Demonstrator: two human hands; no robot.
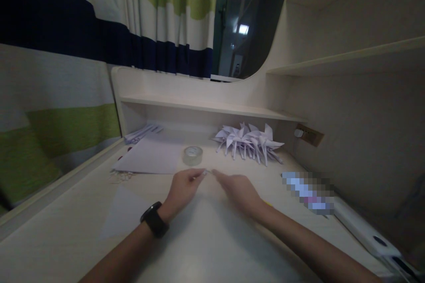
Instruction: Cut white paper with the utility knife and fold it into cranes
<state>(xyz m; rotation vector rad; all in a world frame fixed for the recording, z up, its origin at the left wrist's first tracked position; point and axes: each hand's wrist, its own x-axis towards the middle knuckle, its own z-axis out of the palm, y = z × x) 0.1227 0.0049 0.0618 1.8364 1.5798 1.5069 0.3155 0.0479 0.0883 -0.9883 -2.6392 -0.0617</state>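
My left hand point(183, 188), with a black watch on its wrist, rests on the pale desk point(212, 247) and pinches a small thin white thing point(203, 172) between its fingertips. My right hand point(239, 190) reaches in from the right, fingers stretched toward that same small thing; whether it grips it I cannot tell. Just beyond the hands stands a roll of clear tape point(192, 155). A white triangular paper point(124, 212) lies flat on the desk to the left of my left wrist.
A stack of white sheets point(151, 155) lies at the back left. Several folded paper pinwheels point(249, 140) are heaped at the back under a low shelf point(212, 107). A white power strip point(361, 230) runs along the right wall. A striped curtain hangs on the left.
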